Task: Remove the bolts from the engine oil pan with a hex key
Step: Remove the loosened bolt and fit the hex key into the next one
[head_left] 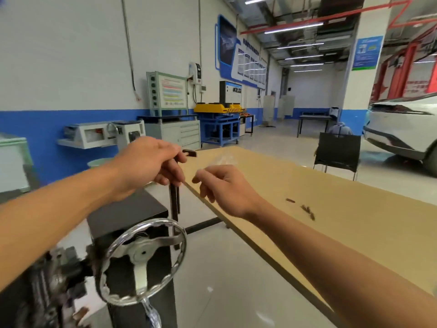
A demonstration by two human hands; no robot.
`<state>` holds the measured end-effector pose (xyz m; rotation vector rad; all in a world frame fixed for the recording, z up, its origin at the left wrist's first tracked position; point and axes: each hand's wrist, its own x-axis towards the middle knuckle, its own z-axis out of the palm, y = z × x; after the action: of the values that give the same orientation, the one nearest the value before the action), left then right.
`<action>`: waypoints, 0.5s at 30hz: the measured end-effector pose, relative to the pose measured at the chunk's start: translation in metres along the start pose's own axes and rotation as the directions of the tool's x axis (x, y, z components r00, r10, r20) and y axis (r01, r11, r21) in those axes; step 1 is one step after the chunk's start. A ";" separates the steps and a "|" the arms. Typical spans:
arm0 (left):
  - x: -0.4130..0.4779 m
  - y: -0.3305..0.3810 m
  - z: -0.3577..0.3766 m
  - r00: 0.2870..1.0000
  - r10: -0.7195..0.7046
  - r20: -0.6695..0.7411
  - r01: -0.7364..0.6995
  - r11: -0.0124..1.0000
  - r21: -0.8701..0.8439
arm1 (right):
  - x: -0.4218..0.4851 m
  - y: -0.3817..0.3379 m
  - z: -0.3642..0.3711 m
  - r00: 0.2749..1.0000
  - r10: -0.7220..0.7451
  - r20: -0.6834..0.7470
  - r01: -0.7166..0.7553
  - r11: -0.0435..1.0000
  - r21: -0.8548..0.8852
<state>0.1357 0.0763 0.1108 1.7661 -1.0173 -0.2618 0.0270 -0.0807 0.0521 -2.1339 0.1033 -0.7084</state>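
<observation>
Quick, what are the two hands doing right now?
Left hand: grips the hex key.
Right hand: fingers curled; anything pinched cannot be told.

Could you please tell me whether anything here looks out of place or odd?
Only a small thing: a few bolts lie loose and scattered on the table, in no tray, so they might roll away. The left hand grips the hex key normally.

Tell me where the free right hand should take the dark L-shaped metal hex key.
Pinch the dark L-shaped metal hex key by its long shank just below the left hand, coming in from the right with the right hand. The shank hangs upright and bare there; the left hand's fingers cover the bend.
</observation>
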 end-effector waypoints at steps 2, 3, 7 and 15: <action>-0.028 0.002 -0.046 0.997 0.013 -0.081 -0.009 0.999 0.052 | -0.004 -0.032 0.051 0.993 -0.092 0.073 0.087 0.994 0.066; -0.044 0.002 -0.067 0.992 0.019 -0.121 -0.011 0.998 0.068 | -0.005 -0.047 0.075 0.985 -0.145 0.090 0.136 0.985 0.104; -0.114 0.004 -0.140 0.974 0.025 -0.226 -0.007 0.997 0.081 | -0.004 -0.110 0.158 0.942 -0.323 0.086 0.291 0.919 0.266; -0.215 -0.004 -0.246 0.955 0.058 -0.291 -0.009 0.985 0.170 | 0.005 -0.202 0.273 0.804 -0.551 0.224 0.449 0.810 0.378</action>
<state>0.1521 0.3994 0.1561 1.8687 -0.8708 0.1113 0.1384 0.2392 0.0803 -1.9444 -0.7463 -0.6069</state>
